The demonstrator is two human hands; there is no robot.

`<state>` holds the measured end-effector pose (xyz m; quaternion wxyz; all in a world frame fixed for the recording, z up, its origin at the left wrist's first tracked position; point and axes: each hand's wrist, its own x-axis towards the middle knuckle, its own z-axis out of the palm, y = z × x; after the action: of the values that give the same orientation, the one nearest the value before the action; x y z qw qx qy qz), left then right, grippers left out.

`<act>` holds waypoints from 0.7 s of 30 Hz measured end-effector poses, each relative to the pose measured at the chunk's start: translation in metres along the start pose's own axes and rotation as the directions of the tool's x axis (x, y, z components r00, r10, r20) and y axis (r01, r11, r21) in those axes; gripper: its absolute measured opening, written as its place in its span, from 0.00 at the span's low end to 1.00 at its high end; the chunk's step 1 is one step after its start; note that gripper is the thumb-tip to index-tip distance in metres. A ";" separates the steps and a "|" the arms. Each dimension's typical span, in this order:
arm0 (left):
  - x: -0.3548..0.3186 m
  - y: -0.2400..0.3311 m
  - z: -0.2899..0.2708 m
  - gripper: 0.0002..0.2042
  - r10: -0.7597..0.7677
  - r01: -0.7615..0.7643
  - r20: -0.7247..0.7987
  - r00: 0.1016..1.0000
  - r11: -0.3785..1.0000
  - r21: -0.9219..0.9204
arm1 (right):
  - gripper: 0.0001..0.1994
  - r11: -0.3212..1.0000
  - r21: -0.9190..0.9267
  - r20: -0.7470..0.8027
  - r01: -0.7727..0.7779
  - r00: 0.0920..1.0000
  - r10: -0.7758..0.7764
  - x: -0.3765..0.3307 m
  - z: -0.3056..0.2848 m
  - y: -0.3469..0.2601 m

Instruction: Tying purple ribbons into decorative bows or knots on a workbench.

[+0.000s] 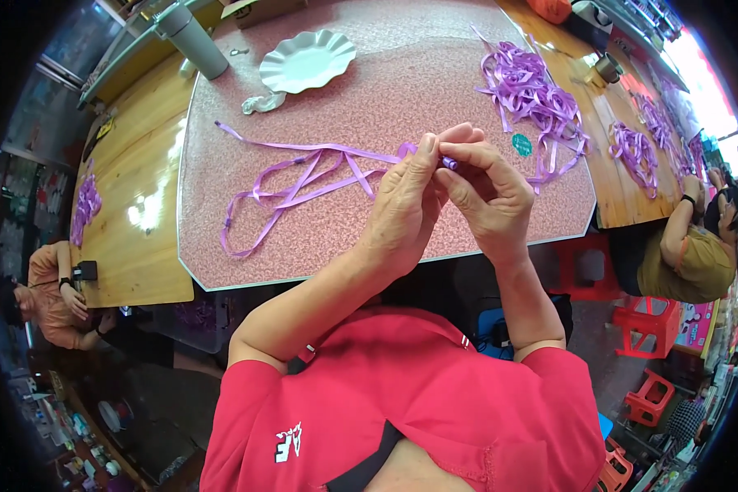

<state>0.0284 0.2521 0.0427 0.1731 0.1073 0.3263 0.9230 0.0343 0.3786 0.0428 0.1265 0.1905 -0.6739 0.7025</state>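
Observation:
Both my hands meet above the near middle of the pink speckled table (320, 115). Between my right hand (490, 187) and my left hand (407, 193) a purple ribbon is rolled into a small tight coil (449, 163). Thumb and fingers of the right hand pinch that coil. The left hand is closed too, its fingertips partly hidden, with the purple ribbon (320, 152) running out from it. From there the ribbon trails leftward over the table in loose loops, with darker bands at a few spots.
A heap of purple ribbons (526, 86) lies at the right, near a small green round piece (522, 145). Farther back stand a scalloped white plate (307, 62), a crumpled tissue (262, 103) and a grey tumbler (192, 41). People sit at wooden tables on both sides.

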 end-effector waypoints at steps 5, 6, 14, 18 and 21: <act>-0.003 0.003 0.004 0.29 0.019 -0.019 -0.012 1.000 0.998 -0.053 | 0.14 0.993 -0.087 -0.028 0.086 0.996 -0.089 0.001 0.008 0.004; -0.004 0.003 0.007 0.29 0.029 -0.031 -0.019 0.999 0.993 -0.117 | 0.13 0.993 -0.072 -0.034 0.096 0.995 -0.099 0.002 0.009 0.004; 0.000 0.016 -0.012 0.26 0.153 -0.153 -0.043 0.987 0.988 0.010 | 0.08 0.982 0.007 -0.115 0.189 0.976 -0.187 0.003 0.007 0.013; 0.011 0.056 -0.052 0.22 0.217 -0.217 -0.154 0.964 0.976 0.017 | 0.13 0.902 0.406 -0.119 0.147 0.987 -0.107 0.010 -0.036 0.022; 0.020 0.095 -0.083 0.20 0.270 -0.243 -0.304 0.914 0.962 0.123 | 0.16 0.832 0.550 -0.155 0.077 0.988 0.011 0.011 -0.074 0.018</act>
<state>-0.0393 0.1437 0.0415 -0.0089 0.0061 0.3709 0.9286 0.0094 0.4503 0.0296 0.1288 0.1766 -0.4268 0.8776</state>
